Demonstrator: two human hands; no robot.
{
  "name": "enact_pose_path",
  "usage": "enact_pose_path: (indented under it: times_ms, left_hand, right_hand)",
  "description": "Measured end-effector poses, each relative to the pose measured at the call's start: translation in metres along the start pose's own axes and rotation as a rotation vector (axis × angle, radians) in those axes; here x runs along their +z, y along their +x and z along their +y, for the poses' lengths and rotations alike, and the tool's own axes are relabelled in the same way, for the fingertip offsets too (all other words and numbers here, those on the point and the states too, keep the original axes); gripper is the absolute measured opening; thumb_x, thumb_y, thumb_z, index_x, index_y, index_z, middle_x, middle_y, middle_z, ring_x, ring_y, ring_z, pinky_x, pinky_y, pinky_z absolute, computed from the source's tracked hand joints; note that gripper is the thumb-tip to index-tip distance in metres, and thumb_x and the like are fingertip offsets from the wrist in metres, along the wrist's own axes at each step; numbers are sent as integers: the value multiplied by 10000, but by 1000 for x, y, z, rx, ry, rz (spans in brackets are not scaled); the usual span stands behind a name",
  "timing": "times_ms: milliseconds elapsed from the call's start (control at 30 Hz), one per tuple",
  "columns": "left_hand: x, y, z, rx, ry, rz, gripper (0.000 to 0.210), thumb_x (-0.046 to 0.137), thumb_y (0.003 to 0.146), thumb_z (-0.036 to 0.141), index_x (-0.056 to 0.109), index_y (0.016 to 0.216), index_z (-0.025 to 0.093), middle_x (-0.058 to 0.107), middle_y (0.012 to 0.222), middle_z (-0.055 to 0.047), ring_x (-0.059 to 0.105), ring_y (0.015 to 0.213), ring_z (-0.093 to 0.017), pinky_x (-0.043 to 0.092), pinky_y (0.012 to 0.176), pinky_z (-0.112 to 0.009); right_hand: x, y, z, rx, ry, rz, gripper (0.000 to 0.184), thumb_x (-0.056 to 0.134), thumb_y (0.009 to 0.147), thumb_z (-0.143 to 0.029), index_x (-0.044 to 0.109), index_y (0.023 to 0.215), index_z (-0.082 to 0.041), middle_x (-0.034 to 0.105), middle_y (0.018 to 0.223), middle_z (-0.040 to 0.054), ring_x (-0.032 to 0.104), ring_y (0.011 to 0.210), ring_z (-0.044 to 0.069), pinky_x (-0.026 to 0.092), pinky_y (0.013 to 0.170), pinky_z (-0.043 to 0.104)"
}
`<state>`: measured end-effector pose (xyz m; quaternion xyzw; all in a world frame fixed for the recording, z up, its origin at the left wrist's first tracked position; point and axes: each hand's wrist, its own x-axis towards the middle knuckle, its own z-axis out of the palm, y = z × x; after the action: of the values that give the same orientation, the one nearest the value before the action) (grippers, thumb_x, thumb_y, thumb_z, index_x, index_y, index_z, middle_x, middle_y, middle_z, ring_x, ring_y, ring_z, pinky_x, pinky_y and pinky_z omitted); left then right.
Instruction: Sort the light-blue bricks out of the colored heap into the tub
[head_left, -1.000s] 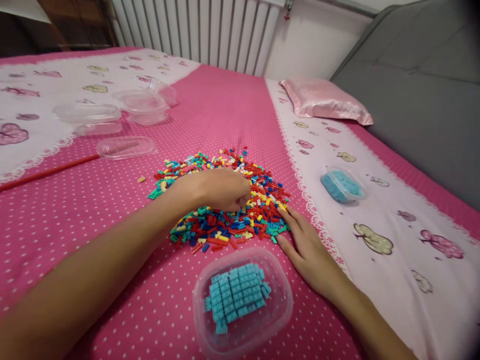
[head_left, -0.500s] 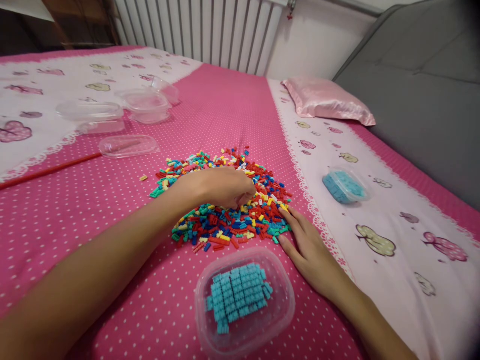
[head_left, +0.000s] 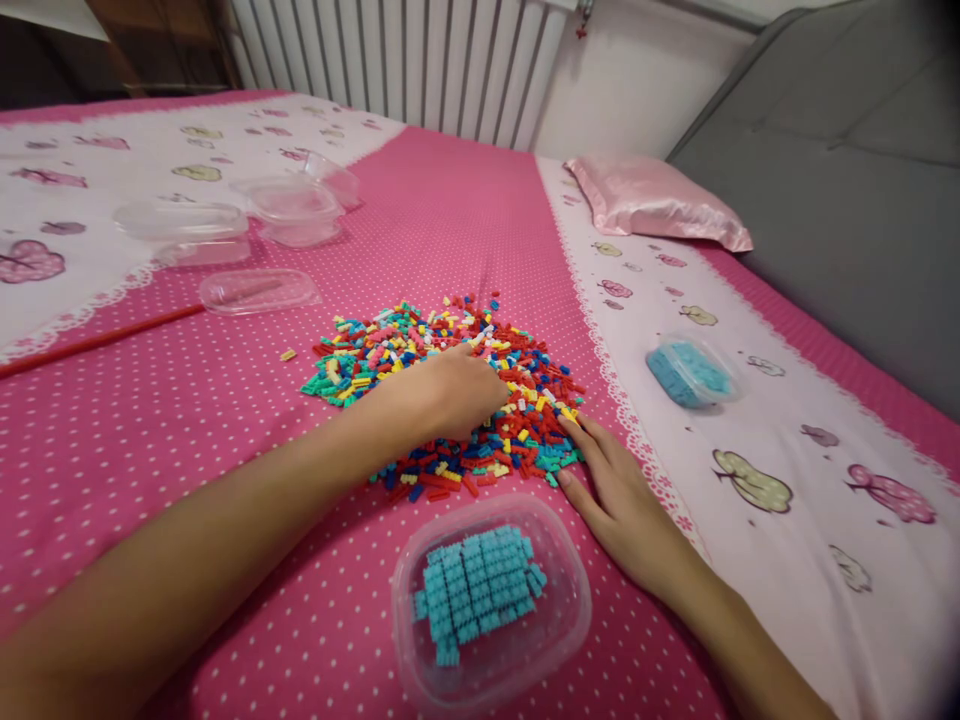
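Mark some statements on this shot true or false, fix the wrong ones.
1. The left hand is over the brick pile. True.
2. The right hand is clenched into a fist. False: its fingers are extended at the edge of the brick pile.
3. The near tub has light-blue bricks in it. True.
4. The red stick lies to the right of the brick pile in the picture. False: it lies to the left.
5. The pink pillow lies beside the gray headboard. True.
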<state>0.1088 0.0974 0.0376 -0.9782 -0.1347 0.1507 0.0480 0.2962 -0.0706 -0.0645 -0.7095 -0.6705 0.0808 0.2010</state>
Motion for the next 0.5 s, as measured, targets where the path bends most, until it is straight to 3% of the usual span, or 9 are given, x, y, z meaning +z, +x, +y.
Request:
enact_pose_path:
  times_ms: [200,500]
  left_hand:
    - [0,1,-1,53,-58,-14,230,561,838,62,770,862,153,765,1010,-111,670,959,-224,430,1005,-420]
    - [-6,-2,-4,84,-157,-71,210,649,726,40,752,808,204,748,884,-40,563,719,-150,415,756,-310]
  right_hand:
    - [0,-1,0,0,-3,-1,585,363,1029,-512,352,1538,-224,397,1562,131,374,1447,271,327,1211,550]
    - [0,1,0,-3,0,-4,571,367,1028,-499,342,1539,-247,386,1568,130,363,1460,284,326,1206,574]
